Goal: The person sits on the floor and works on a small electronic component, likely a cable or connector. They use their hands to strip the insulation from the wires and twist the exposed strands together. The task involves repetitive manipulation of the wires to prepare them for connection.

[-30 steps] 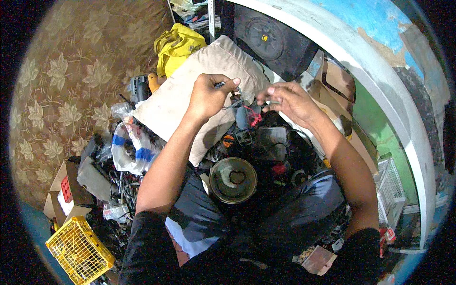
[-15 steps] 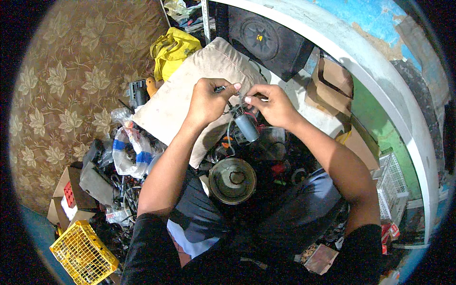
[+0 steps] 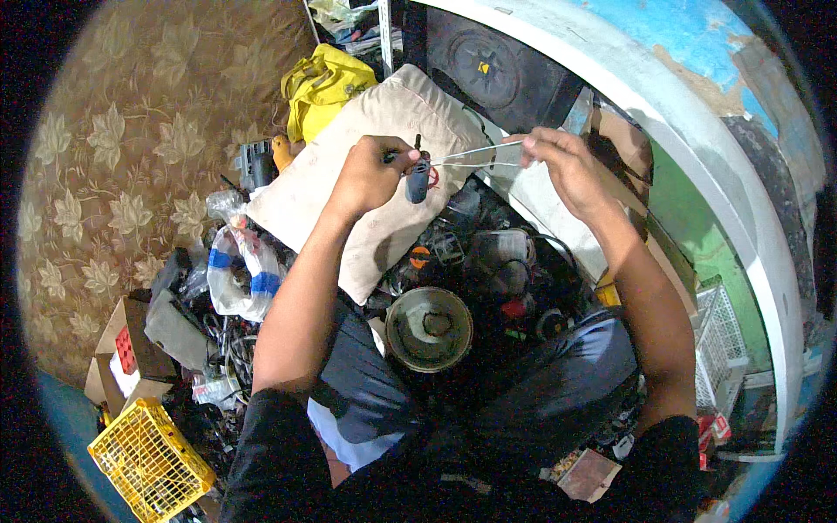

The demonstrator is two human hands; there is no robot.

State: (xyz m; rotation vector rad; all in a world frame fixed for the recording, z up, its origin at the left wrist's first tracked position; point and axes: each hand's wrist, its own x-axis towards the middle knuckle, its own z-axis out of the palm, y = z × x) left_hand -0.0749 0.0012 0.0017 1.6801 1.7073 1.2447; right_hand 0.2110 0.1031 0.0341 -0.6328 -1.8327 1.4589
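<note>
My left hand (image 3: 370, 174) is closed on a small dark grey cylindrical part (image 3: 418, 181), perhaps a motor, at its top end, where a thin dark tip sticks up and red wire (image 3: 433, 178) hangs beside it. My right hand (image 3: 567, 170), fingers bent and pinched, holds thin pale wires (image 3: 471, 151) stretched sideways from that part. Behind both hands lies a beige cushion (image 3: 323, 209). Below them, between my legs, sits a round metal bowl (image 3: 401, 331) with a dark ring-shaped piece inside.
Heaped dark parts and cables surround the bowl. A yellow bag (image 3: 318, 96) and black speaker box (image 3: 493, 74) are at the back. A yellow crate (image 3: 148, 458) sits lower left. A patterned padded surface (image 3: 113, 183) stands left; a curved white edge (image 3: 741, 235) and cardboard boxes are right.
My right hand has moved right, drawing the wires out sideways. The cylinder in my left hand has risen from half a second ago and now hangs more upright.
</note>
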